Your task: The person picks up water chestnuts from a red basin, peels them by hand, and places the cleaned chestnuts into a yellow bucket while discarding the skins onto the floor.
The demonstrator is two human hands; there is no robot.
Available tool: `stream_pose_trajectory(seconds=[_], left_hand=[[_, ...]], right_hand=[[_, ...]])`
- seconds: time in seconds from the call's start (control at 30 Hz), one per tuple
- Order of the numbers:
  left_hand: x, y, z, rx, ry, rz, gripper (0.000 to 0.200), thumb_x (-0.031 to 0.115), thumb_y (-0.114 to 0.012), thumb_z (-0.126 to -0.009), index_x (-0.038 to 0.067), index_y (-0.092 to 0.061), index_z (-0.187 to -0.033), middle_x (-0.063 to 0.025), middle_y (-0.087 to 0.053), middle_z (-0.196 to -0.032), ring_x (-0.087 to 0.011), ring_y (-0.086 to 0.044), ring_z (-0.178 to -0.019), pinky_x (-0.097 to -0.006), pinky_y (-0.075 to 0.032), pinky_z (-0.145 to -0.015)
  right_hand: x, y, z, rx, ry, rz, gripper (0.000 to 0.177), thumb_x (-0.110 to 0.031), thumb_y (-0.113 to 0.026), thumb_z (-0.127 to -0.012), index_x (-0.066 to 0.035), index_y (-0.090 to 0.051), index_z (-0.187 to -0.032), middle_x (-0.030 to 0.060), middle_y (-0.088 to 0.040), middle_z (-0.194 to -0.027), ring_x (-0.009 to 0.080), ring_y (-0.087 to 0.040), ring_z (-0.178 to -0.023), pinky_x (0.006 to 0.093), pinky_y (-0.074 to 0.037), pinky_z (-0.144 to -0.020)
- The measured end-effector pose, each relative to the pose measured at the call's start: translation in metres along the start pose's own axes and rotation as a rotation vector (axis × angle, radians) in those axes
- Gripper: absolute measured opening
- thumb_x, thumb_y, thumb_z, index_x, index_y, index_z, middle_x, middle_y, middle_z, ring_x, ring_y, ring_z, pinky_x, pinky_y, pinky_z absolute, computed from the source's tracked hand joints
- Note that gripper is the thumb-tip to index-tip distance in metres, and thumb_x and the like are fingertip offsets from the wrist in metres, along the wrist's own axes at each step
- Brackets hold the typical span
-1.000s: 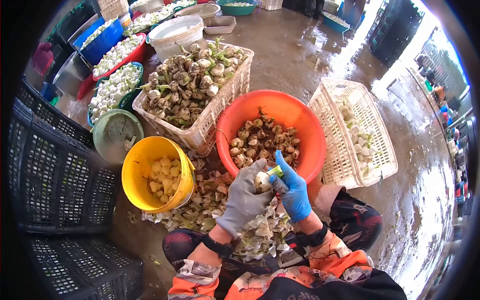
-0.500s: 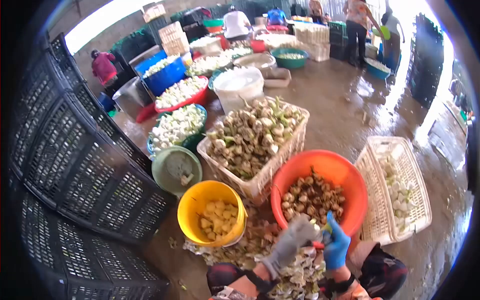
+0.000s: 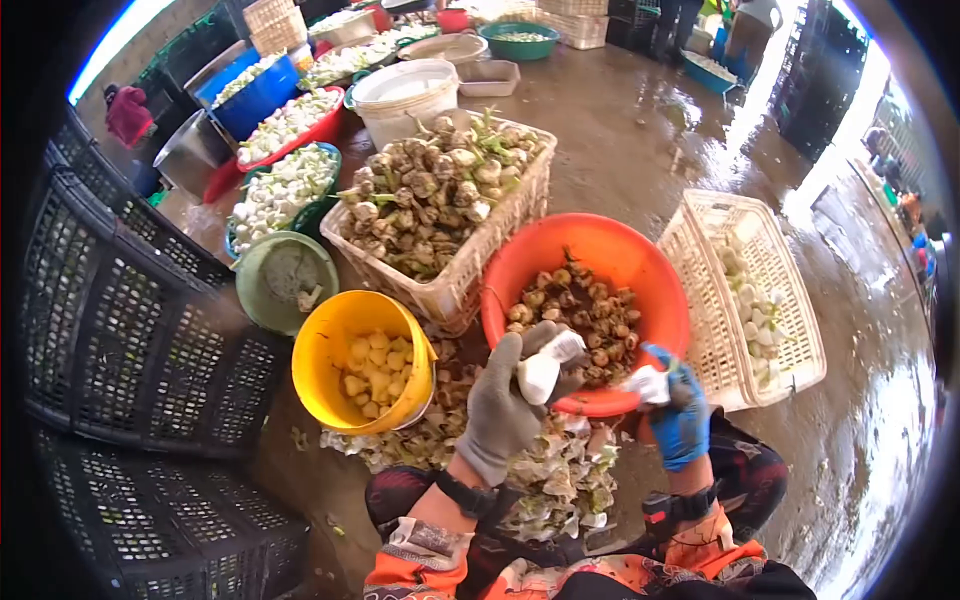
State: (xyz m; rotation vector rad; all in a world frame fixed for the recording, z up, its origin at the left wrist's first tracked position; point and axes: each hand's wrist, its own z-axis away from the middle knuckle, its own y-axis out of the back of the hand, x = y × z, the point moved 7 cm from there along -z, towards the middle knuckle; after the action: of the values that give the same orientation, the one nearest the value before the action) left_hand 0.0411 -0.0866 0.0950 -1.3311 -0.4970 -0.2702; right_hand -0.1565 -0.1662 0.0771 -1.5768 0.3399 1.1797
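Note:
My left hand (image 3: 497, 405), in a grey glove, is closed around a white, smooth garlic bulb (image 3: 540, 378) with a short stem, held over the near rim of the orange basin (image 3: 665, 300). My right hand (image 3: 686, 415), in a blue glove, is closed on a white papery piece of garlic skin (image 3: 648, 384) to the right. Its inner fingers are partly hidden, so I cannot make out a tool there. Brown, unpeeled garlic bulbs (image 3: 590, 310) lie in the basin. Below my hands is a heap of loose garlic skins (image 3: 560, 475).
A yellow bucket (image 3: 318, 375) with pale pieces stands left. Behind it are a green basin (image 3: 255, 290) and a white crate (image 3: 470, 268) heaped with unpeeled bulbs. Another white crate (image 3: 700, 350) holds white garlic at right. Black crates (image 3: 140, 320) line the left; the floor is wet.
My hands, close together before, have moved apart. The white bulb now shows plainly in my left hand. The view has tilted down and shifted right.

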Motion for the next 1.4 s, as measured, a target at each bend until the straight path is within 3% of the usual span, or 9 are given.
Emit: stream_pose_trajectory(seconds=[0.13,0.43,0.57,0.73,0.8,0.83,1.17,1.23,1.4], left_hand=[[-0.002,0.008,-0.006,0.005,-0.132,-0.212,0.049,0.037,-0.034,-0.103,0.0,-0.047,-0.133,-0.0125,-0.055,-0.13,-0.0265,-0.052,-0.121,-0.0395,-0.047,-0.099],[0.021,-0.013,0.003,-0.08,-0.524,-1.075,0.026,0.008,-0.046,-0.099,-0.005,-0.054,-0.12,-0.0197,-0.056,-0.129,-0.0264,-0.055,-0.12,-0.0413,-0.048,-0.099],[0.016,0.022,-0.008,0.074,-0.107,0.08,0.057,0.048,-0.041,-0.097,0.004,-0.049,-0.132,-0.0132,-0.053,-0.134,-0.032,-0.047,-0.127,-0.0493,-0.031,-0.109],[-0.005,0.05,-0.012,0.177,-0.074,0.067,0.056,0.046,-0.04,-0.098,0.004,-0.049,-0.133,-0.0122,-0.057,-0.129,-0.0287,-0.049,-0.126,-0.0455,-0.039,-0.104],[0.008,0.046,-0.004,0.213,-0.414,-1.213,0.055,0.047,-0.036,-0.099,0.003,-0.05,-0.13,-0.0099,-0.061,-0.121,-0.0273,-0.054,-0.12,-0.0415,-0.045,-0.097],[-0.003,0.053,-0.005,0.298,-0.173,-0.53,0.054,0.046,-0.035,-0.1,0.003,-0.054,-0.124,-0.0103,-0.064,-0.115,-0.0263,-0.06,-0.11,-0.0392,-0.048,-0.093],[-0.035,0.077,-0.008,0.649,0.155,-0.135,0.064,0.06,-0.049,-0.09,0.004,-0.054,-0.12,-0.0096,-0.065,-0.107,-0.0245,-0.065,-0.095,-0.0369,-0.053,-0.081],[-0.038,0.078,-0.009,0.589,0.169,-0.18,0.06,0.058,-0.049,-0.091,0.004,-0.056,-0.117,-0.0079,-0.065,-0.102,-0.0221,-0.065,-0.091,-0.035,-0.053,-0.077],[-0.049,0.084,-0.016,0.544,0.035,-0.231,0.048,0.053,-0.048,-0.094,0.008,-0.062,-0.101,-0.0036,-0.067,-0.087,-0.016,-0.064,-0.079,-0.0311,-0.052,-0.069]], right_hand=[[0.113,0.04,0.021,-0.262,-0.118,1.177,0.058,-0.042,-0.053,-0.097,0.0,-0.047,-0.137,0.0062,-0.061,-0.118,0.0118,-0.055,-0.105,0.0272,-0.041,-0.096],[0.029,-0.055,-0.03,0.033,-0.202,0.174,0.013,-0.011,-0.062,-0.09,0.0,-0.061,-0.096,0.0061,-0.063,-0.075,0.013,-0.058,-0.062,0.0262,-0.048,-0.057],[0.011,-0.033,-0.006,-0.259,-0.13,-0.255,0.025,-0.023,-0.07,-0.081,-0.002,-0.063,-0.095,0.0099,-0.063,-0.085,0.0188,-0.063,-0.079,0.0309,-0.051,-0.069],[0.141,-0.007,0.056,-0.71,-0.254,1.599,0.033,-0.017,-0.073,-0.079,-0.001,-0.067,-0.108,0.0075,-0.067,-0.094,0.0115,-0.061,-0.083,0.0266,-0.051,-0.076],[0.132,0.004,0.042,-0.449,-0.43,1.166,0.031,-0.012,-0.072,-0.081,-0.002,-0.067,-0.11,0.0072,-0.068,-0.095,0.01,-0.061,-0.084,0.0254,-0.05,-0.076],[0.125,0.008,0.035,-0.207,-0.571,0.723,0.03,-0.008,-0.071,-0.082,-0.002,-0.067,-0.111,0.0068,-0.069,-0.096,0.0084,-0.061,-0.084,0.0243,-0.05,-0.076],[0.12,-0.035,0.02,-0.762,0.051,1.537,0.052,-0.035,-0.064,-0.089,-0.007,-0.053,-0.131,0.0148,-0.066,-0.11,0.0258,-0.065,-0.094,0.0333,-0.051,-0.084],[0.076,-0.04,-0.01,-0.133,0.0,0.811,0.051,-0.039,-0.066,-0.086,-0.006,-0.057,-0.124,0.0132,-0.067,-0.1,0.0306,-0.065,-0.086,0.0355,-0.052,-0.072],[0.075,-0.079,-0.023,-0.08,0.437,1.523,0.04,-0.025,-0.063,-0.086,0.0,-0.059,-0.116,0.0121,-0.062,-0.07,0.0276,-0.061,-0.063,0.0393,-0.045,-0.053]])
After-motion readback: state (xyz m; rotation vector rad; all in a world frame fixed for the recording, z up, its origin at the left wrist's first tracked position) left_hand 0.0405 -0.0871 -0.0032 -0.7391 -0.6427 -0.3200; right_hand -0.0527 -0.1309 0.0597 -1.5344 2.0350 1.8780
